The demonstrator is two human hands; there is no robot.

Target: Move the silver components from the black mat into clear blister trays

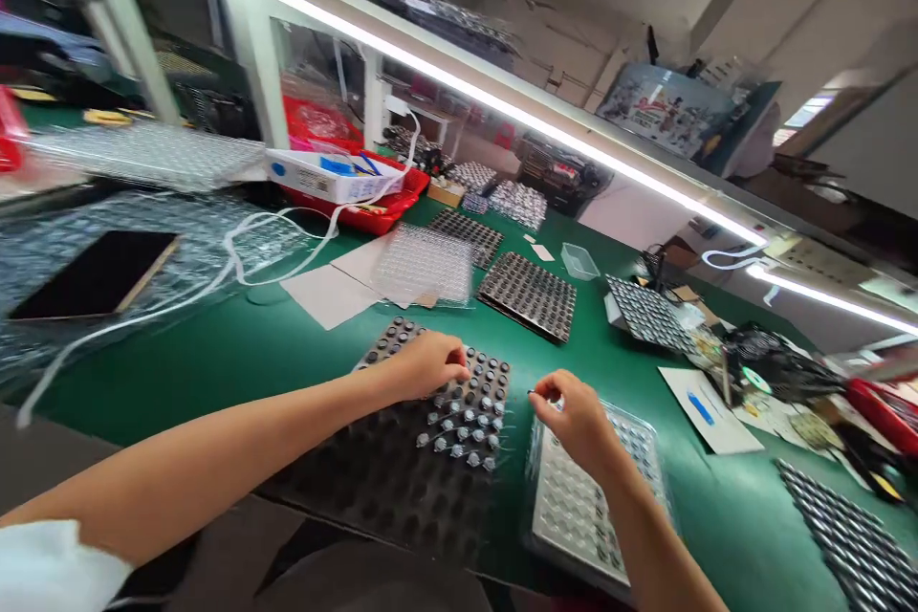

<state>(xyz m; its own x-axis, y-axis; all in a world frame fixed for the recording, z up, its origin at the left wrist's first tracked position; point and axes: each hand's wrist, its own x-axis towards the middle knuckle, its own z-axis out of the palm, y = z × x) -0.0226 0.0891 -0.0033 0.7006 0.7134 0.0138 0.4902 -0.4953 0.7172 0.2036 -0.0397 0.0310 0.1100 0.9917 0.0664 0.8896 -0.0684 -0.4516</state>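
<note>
Black and studded with small round parts, the nearest tray lies beneath the curled left hand, whose hold is unclear, while the right hand pinches a tiny dark piece beside a clear plastic tray, a red bin standing farther back.

The dark tray lies flat, its far rows holding small round parts, some silvery; the dimpled pale tray lies just beside it.
</note>
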